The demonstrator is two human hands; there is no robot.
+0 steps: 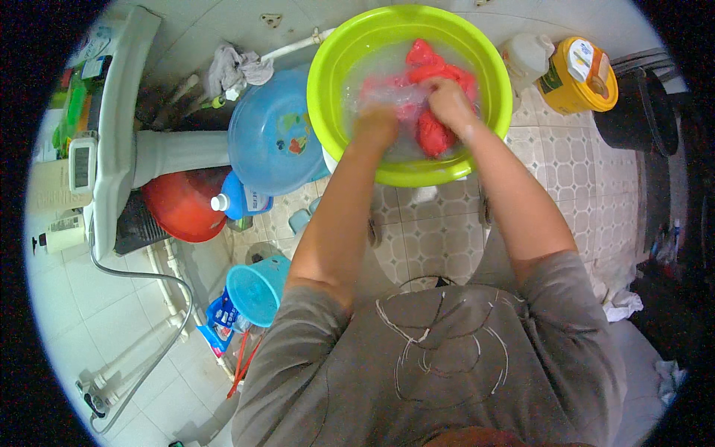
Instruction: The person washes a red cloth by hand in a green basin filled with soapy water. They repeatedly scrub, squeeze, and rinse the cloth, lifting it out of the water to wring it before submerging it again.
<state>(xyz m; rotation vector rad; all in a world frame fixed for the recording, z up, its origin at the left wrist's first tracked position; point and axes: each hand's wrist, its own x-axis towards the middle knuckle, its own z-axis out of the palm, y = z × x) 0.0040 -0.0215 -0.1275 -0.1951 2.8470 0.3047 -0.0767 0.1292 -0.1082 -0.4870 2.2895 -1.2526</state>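
Note:
A lime-green basin [325, 97] holds cloudy, sudsy water. In it lies a wet red cloth [434, 135], bunched up, some of it above the water and some under it. My right hand [449, 103] is closed on the cloth, its fingers curled down into a fold. My left hand [376, 125] is at the left side of the water, smeared by motion. Its fingers are hidden, so I cannot tell whether it grips the cloth's submerged part.
Left of the basin stand a translucent blue basin [257, 141], a red basin [186, 212], a blue bottle [242, 200] and a turquoise bucket [257, 290] near a white sink [123, 134]. At right are a whitish jug [527, 58], a yellow bucket [562, 93] and a black bin [633, 112].

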